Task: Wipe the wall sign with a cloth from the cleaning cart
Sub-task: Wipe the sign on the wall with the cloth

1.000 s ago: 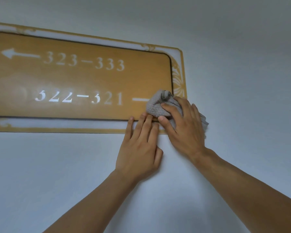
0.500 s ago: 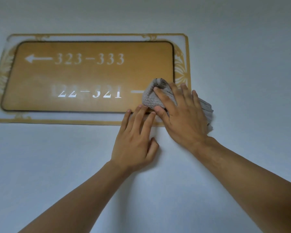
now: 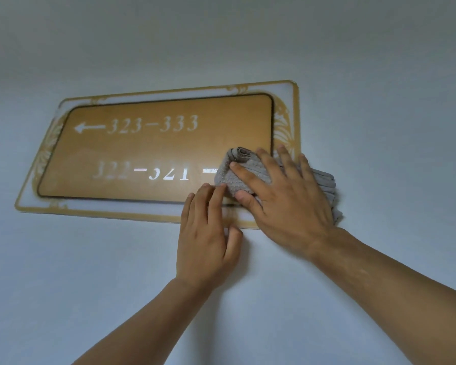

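A gold wall sign [image 3: 153,151] with white room numbers and arrows hangs on the pale wall, framed by a clear plate with gold trim. My right hand [image 3: 284,196] presses a folded grey cloth [image 3: 229,175] flat against the sign's lower right corner, covering the end of the lower arrow. My left hand [image 3: 206,238] lies flat on the wall just below, its fingertips resting on the sign's bottom border and touching the cloth's edge. Its fingers are apart and hold nothing.
Plain white wall [image 3: 379,101] surrounds the sign on all sides. The cleaning cart is out of view.
The view has pulled back and shifted, so the whole sign now shows. Both hands stay at the lower right corner, the cloth still pressed there.
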`<state>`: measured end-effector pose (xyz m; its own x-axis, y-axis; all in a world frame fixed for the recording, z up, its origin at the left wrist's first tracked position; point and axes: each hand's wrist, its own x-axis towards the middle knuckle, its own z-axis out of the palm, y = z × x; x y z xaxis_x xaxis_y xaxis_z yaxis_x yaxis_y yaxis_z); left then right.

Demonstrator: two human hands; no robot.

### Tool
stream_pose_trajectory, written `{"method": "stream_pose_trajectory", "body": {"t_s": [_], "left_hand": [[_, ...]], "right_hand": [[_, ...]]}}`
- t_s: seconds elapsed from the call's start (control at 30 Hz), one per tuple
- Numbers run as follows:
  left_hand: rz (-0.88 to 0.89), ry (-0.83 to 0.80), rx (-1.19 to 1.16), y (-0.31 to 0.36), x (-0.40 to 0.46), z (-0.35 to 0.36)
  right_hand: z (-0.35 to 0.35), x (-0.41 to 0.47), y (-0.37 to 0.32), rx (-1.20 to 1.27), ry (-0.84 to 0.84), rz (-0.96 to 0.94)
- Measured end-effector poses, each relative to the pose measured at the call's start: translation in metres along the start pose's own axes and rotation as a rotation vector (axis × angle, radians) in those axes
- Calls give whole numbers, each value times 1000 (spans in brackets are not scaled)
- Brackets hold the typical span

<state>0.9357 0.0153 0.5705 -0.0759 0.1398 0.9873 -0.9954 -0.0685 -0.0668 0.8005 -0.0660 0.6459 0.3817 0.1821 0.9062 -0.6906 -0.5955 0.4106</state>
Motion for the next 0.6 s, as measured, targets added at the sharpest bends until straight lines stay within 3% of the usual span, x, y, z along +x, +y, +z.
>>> {"method": "stream_pose_trajectory", "body": {"t_s": [0.27, 0.43, 0.6], "left_hand": [[23, -91, 108, 1, 4, -1], [40, 25, 6, -15, 27, -3], [171, 4, 77, -22, 27, 1]], "right_hand": [[-1, 13, 6, 14, -9, 19], [-1, 44, 15, 38, 29, 102], [2, 54, 19, 43, 48, 116]]}}
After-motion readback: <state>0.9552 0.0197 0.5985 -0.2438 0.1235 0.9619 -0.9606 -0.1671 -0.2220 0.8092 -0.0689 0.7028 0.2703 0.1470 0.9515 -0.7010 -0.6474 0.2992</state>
